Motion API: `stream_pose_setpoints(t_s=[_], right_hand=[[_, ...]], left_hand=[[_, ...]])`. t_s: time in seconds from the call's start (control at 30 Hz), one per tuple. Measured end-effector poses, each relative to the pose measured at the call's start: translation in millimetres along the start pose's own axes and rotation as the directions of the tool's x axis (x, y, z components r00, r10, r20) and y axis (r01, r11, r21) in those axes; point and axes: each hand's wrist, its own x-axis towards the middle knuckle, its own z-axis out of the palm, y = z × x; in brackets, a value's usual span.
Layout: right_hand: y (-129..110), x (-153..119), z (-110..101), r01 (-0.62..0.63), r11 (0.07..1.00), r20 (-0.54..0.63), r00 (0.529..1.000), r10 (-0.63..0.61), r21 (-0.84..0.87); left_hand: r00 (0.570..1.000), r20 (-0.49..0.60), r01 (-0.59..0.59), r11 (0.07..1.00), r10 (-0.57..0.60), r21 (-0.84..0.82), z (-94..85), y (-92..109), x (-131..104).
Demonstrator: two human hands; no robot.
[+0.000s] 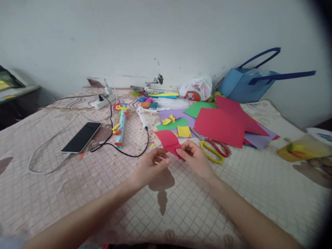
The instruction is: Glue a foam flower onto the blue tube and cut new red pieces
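Small red paper (167, 138) between hands, near table middle. Right hand (195, 157) pinches its near corner. Left hand (151, 164) just beside, fingers loosely curled, seems to hold nothing. Paper looks light, thin, bendy; likely creases or rips easily. Best held softly by edges. Yellow square (184, 131) close behind. Scissors (217, 161) crowd right hand. Black cord (129, 155) loops off left.

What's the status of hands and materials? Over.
Right hand pinching creased red paper piece. Left hand half-open beside it. Metal scissors, red-and-yellow-handled, near right hand.
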Motion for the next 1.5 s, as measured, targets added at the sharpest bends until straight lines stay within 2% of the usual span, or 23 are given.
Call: stream_pose_setpoints(t_s=[0.07,0.13,0.23,0.33,0.43,0.6,0.73,0.97,1.1,1.23,1.3,1.5], right_hand=[[1,-1,3,0.000,0.999,-0.006,1.000,0.000,0.042],[3,-1,5,-0.023,0.992,0.018,1.000,0.021,0.123],[6,0,5,-0.102,0.949,0.080,0.994,0.081,0.300],[8,2,3,-0.169,0.907,0.129,0.983,0.128,0.385],[5,2,1,-0.162,0.932,0.135,0.983,0.124,0.326],[2,2,1,-0.169,0.971,0.079,0.984,0.158,0.170],[2,1,3,-0.140,0.981,0.022,0.990,0.139,0.134],[-2,2,3,-0.173,0.971,0.118,0.981,0.154,0.168],[4,3,3,-0.149,0.981,0.075,0.987,0.141,0.127],[10,3,5,-0.117,0.984,0.013,0.993,0.116,0.138],[10,2,7,-0.110,0.981,-0.001,0.994,0.112,0.158],[6,2,6,-0.126,0.977,0.066,0.991,0.116,0.171]], left_hand=[[0.998,-0.037,0.047,0.983,-0.054,-0.177,4.7,5,19],[0.995,-0.064,0.051,0.964,-0.070,-0.261,6.2,8,34],[0.992,-0.010,0.112,0.938,-0.122,-0.329,5.1,7,46],[0.987,0.018,0.158,0.924,-0.163,-0.349,4.0,3,48],[0.984,0.030,0.177,0.929,-0.177,-0.325,4.3,0,46],[0.985,0.017,0.169,0.949,-0.171,-0.266,6.2,0,42],[0.983,0.083,0.181,0.952,-0.166,-0.246,5.8,-2,40],[0.981,0.094,0.186,0.966,-0.172,-0.178,3.5,-7,39],[0.979,0.097,0.196,0.967,-0.182,-0.161,4.9,-7,37],[0.966,0.195,0.200,0.970,-0.172,-0.138,8.7,-9,37],[0.965,0.209,0.188,0.973,-0.157,-0.134,10.0,-12,37],[0.965,0.214,0.177,0.977,-0.150,-0.116,8.8,-16,36]])
